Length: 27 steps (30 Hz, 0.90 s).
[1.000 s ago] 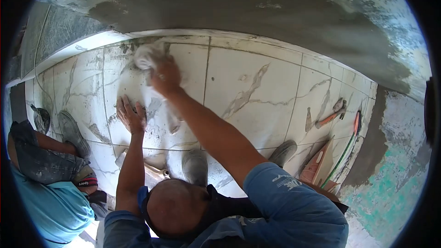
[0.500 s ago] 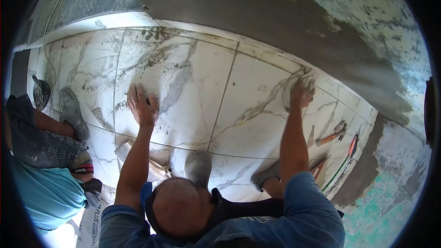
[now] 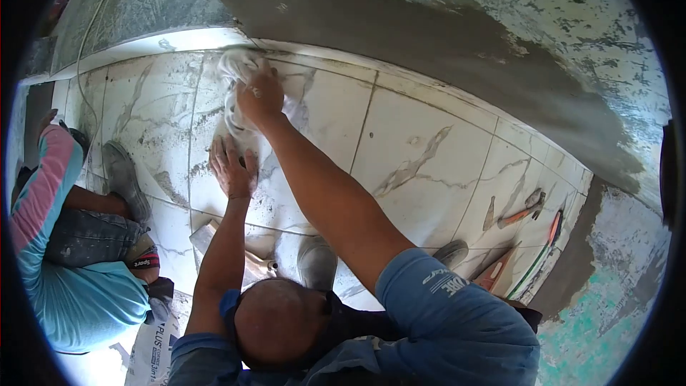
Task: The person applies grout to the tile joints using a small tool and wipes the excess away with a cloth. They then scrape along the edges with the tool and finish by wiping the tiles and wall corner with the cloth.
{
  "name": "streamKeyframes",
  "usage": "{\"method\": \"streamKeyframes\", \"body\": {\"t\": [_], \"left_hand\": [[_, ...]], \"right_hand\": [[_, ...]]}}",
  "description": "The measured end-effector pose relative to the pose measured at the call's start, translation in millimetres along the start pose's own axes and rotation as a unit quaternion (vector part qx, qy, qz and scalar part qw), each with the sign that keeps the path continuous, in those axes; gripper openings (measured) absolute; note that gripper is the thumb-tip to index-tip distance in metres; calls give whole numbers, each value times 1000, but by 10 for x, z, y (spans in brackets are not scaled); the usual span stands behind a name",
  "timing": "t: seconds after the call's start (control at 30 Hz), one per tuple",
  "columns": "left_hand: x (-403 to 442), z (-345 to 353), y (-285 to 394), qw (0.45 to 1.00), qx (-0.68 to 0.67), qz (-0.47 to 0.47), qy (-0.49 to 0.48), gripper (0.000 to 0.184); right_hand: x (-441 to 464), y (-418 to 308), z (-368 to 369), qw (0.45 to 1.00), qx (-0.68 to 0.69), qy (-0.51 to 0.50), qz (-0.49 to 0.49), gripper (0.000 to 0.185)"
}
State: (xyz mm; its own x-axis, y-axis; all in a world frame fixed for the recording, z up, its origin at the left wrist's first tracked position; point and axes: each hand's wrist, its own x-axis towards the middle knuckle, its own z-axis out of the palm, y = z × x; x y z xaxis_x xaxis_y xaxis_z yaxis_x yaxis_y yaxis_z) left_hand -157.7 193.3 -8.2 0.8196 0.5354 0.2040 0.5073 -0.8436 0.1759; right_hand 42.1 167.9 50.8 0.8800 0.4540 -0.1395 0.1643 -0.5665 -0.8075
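White marble-patterned floor tiles (image 3: 421,164) with dark joints lie under both of my hands. My right hand (image 3: 261,96) is closed on a whitish rag (image 3: 239,68), pressed on the tile near the wall edge. Part of the rag hangs out to the left of the fingers. Just below it, my left hand (image 3: 233,168) rests on the tile with its fingers spread, holding nothing. Dark grains of dirt and smears dot the tiles around the left hand. My right forearm reaches diagonally across the floor.
A co-worker in a teal sleeve (image 3: 93,300) crouches at left, a grey boot (image 3: 127,179) on the tiles. At right lie a hammer (image 3: 525,209), a pointed tool (image 3: 489,214) and a reddish flat tool (image 3: 494,270). A wet-plastered wall (image 3: 400,36) borders the tiles.
My right hand has swept the rag far left, from the right tiles to just above my left hand. My left hand stays planted. The co-worker's arm has come into view.
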Motion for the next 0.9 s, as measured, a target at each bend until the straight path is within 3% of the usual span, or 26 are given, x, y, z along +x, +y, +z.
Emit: {"method": "streamKeyframes", "body": {"t": [0.03,0.1,0.13,0.17,0.23,0.27,0.3,0.33,0.37,0.47,0.5,0.53,0.57,0.6,0.63,0.7,0.73,0.77,0.8,0.83,0.87,0.9], "left_hand": [[36,6,-3,1000,2,-4,-1,61],[77,28,2,1000,-11,-7,9,61],[46,18,-1,1000,-23,-10,11,61],[40,17,6,999,-32,-22,8,60],[72,-17,29,999,-33,-32,2,62],[55,-44,39,999,-27,-33,-9,63],[29,-59,32,999,-21,-41,-10,63],[49,-54,23,999,-21,-34,-15,65],[56,-56,23,999,-22,-27,-22,66],[100,-35,53,999,-19,-34,-20,66],[61,-61,37,999,-19,-32,-27,67],[22,-88,33,999,-18,-32,-32,67],[20,-104,43,999,-21,-31,-30,66],[82,-94,55,999,-25,-28,-21,66],[123,-80,53,999,-27,-23,-18,66],[77,-58,26,999,-30,-21,-12,62],[30,-64,24,999,-38,-10,-17,62],[47,-44,19,998,-55,-10,3,61],[62,-9,-20,997,-73,-10,25,60],[-54,124,-120,998,-32,-46,-35,57],[-101,230,-189,999,-26,-30,-19,55],[-64,188,-149,998,-50,-41,-11,55]], "right_hand": [[-18,-29,-67,1000,0,1,-7,40],[-134,95,-340,973,46,142,-176,44],[-344,279,-576,978,3,164,-131,43],[-571,1024,-742,928,-157,182,-284,44],[-1043,1213,-1760,905,-388,113,-134,40],[-1222,1760,-2048,950,-255,174,51,37],[-1258,1656,-2268,946,-34,276,165,40],[-1260,1687,-2426,913,-157,294,234,54],[-1247,2135,-2411,873,-276,312,255,57],[-982,2179,-1935,870,-263,375,180,57],[-831,2316,-1779,833,-455,313,-26,55],[-692,2040,-1413,889,-274,366,34,51],[-550,1787,-1071,880,-264,392,54,50],[-441,1624,-799,877,-294,378,-27,49],[-388,1310,-485,904,-268,332,-15,49],[-292,1044,370,954,-125,241,-124,46],[-178,503,432,979,-123,104,-123,42],[-155,242,547,992,-30,15,-123,37],[-49,-119,455,991,-27,-7,-129,25],[-66,-202,430,969,24,119,-217,27],[-172,-282,227,962,82,144,-216,27],[-320,-363,-152,974,113,96,-169,27]]}}
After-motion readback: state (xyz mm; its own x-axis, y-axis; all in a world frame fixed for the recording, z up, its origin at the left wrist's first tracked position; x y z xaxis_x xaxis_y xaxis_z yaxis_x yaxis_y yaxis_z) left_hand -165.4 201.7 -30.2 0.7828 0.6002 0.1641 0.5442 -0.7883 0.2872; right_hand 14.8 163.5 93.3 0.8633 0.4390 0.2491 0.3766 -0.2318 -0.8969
